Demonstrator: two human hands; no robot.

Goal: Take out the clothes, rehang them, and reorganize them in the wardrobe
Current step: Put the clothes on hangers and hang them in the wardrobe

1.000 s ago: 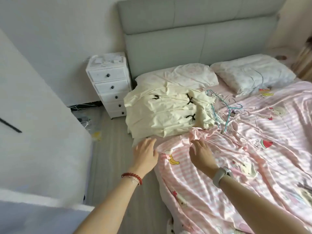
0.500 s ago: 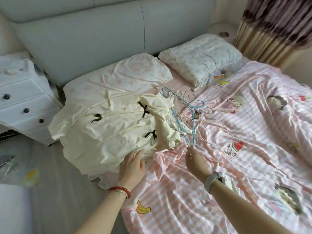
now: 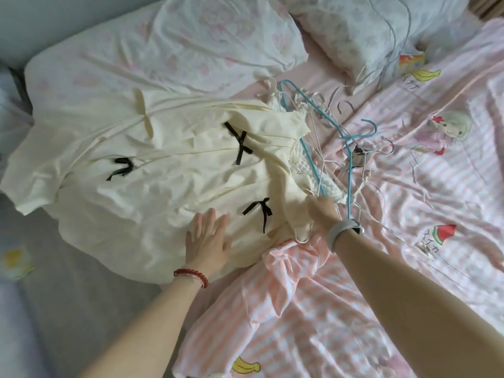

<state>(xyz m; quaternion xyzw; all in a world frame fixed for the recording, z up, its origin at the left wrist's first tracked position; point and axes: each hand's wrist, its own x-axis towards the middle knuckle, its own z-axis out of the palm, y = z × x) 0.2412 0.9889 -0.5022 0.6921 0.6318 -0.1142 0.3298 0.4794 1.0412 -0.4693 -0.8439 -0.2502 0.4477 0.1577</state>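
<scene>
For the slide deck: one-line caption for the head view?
Left hand flat on cream garment with black bows; right hand reaches into tangled hangers on striped bedding.

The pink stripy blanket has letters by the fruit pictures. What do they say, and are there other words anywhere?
"バナナ": likely, blurred, by the banana on the pink striped duvet cover.
"スイカ": likely, blurred, by the watermelon slice.
The cream garment and pillows show no words.
</scene>
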